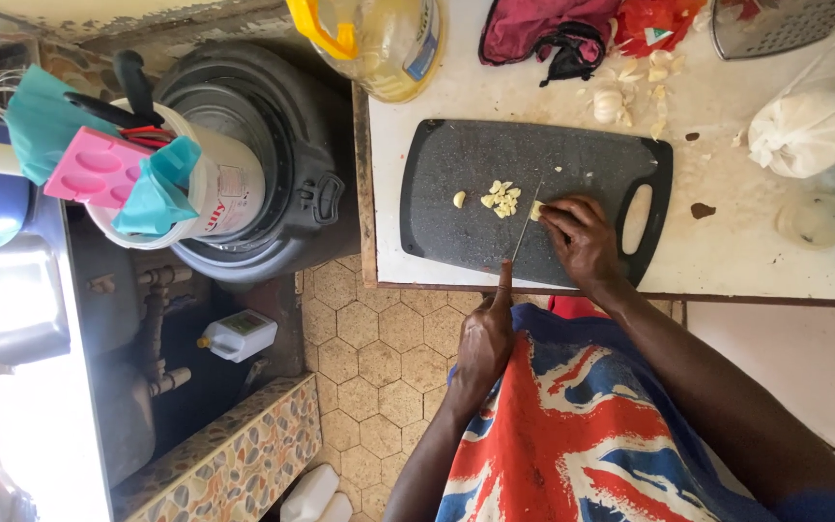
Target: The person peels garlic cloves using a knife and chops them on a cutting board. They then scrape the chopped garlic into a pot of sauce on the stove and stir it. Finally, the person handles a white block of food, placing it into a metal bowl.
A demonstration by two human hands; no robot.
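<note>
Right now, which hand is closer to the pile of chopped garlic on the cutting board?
The right hand. Its fingers rest on the cutting board just beside the garlic pile, pinning a piece. The left hand is back off the board's edge, holding the knife.

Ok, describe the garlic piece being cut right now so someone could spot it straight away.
Start at the dark cutting board on the white counter. Go to the right hand pressing down near the board's handle slot. The garlic piece sits under those fingertips, against the knife held by the left hand, apart from the pile of chopped garlic.
</note>
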